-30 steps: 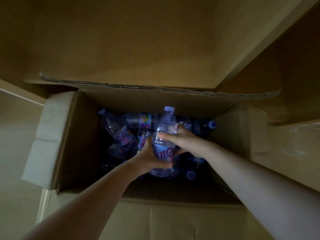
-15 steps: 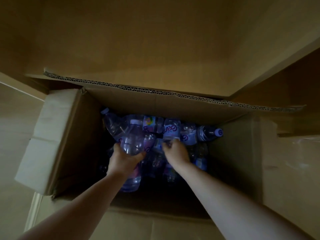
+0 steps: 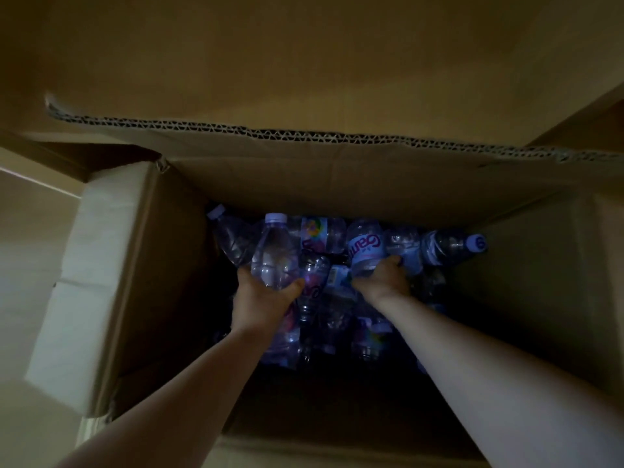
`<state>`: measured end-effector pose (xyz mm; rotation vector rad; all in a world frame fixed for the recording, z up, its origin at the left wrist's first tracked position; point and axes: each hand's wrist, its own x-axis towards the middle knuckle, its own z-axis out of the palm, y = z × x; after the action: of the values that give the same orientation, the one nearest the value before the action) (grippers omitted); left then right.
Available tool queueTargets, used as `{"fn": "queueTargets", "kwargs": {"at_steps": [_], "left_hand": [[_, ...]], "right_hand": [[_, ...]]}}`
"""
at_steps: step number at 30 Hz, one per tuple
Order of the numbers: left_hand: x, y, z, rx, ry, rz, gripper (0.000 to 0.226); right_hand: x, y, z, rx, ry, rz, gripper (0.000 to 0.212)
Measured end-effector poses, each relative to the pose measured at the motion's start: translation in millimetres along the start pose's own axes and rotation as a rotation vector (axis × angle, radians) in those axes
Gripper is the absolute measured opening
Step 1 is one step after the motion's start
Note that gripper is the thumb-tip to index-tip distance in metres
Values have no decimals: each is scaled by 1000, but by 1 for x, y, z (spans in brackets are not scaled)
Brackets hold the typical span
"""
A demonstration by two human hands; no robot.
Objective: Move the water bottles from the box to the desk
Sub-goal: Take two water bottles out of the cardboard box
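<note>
An open cardboard box [image 3: 162, 271] holds several clear water bottles with pale purple caps, piled along its far side in dim light. Both my arms reach down into it. My left hand [image 3: 261, 297] grips one bottle [image 3: 275, 255] round its middle, cap pointing away from me. My right hand [image 3: 383, 282] curls its fingers round a second bottle [image 3: 364, 246] with a pink-lettered label, which lies among the others. More bottles lie under and between my hands, partly hidden.
The box's far flap [image 3: 304, 136] stands up, with a brown surface above and behind it. The left flap [image 3: 101, 265] folds outward over a pale floor. The box's right wall [image 3: 540, 282] is close to my right arm.
A second ago both hands held one bottle. The left hand now holds it alone at the left, and the right hand has reached to the far row and closed on a labelled bottle.
</note>
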<state>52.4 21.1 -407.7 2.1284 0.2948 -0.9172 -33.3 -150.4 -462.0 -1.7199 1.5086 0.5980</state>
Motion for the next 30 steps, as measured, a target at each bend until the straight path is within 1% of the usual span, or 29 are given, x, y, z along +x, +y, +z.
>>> {"fn": "queueTargets", "kwargs": {"at_steps": [2, 4, 6, 8, 9, 11, 12, 14, 17, 20, 22, 24, 25, 26, 27, 28, 29, 30], "left_hand": [[-3, 3, -4, 11, 8, -5, 83], [-7, 4, -7, 11, -5, -12, 82], [-12, 7, -9, 67, -29, -10, 78], [-15, 9, -9, 133, -51, -2, 75], [-16, 8, -9, 128, -49, -4, 76], [-17, 6, -8, 77, -43, -7, 75], [-17, 5, -7, 62, -42, -1, 74], [-16, 2, -5, 62, -36, 12, 72], [-11, -3, -3, 85, -31, 18, 69], [-8, -11, -3, 84, -31, 10, 66], [-7, -15, -4, 90, -31, -3, 69], [-7, -17, -5, 100, -30, -21, 77], [-7, -19, -5, 103, -25, -23, 80], [-7, -20, -5, 103, -20, -23, 82], [-7, -20, -4, 103, -20, -22, 83], [-7, -21, -4, 103, -22, -25, 83], [-7, -22, -4, 103, -24, -28, 83], [-6, -22, -4, 105, -28, -31, 82]], "right_hand": [[-2, 10, -23, -4, -149, -76, 85], [-11, 21, -52, -121, -326, -150, 73], [-22, 26, -77, -340, -507, -223, 71], [-32, 20, -86, -641, -656, -296, 80], [-38, 15, -85, -815, -696, -350, 83], [-47, 7, -72, -1097, -690, -499, 78], [-50, 3, -64, -1172, -657, -571, 72], [-52, -8, -50, -1263, -574, -686, 60], [-48, -21, -27, -1387, -430, -854, 47], [-44, -16, -11, -1475, -304, -994, 47], [-40, 0, -12, -1371, -225, -987, 54], [-40, 22, -19, -1117, -99, -931, 67], [-41, 34, -20, -952, -7, -861, 71], [-43, 44, -19, -771, 80, -756, 70], [-46, 52, -17, -548, 121, -602, 63], [-47, 55, -14, -303, 99, -431, 52], [-45, 57, -10, -97, 23, -273, 40], [-43, 57, -6, 30, -78, -150, 34]]}}
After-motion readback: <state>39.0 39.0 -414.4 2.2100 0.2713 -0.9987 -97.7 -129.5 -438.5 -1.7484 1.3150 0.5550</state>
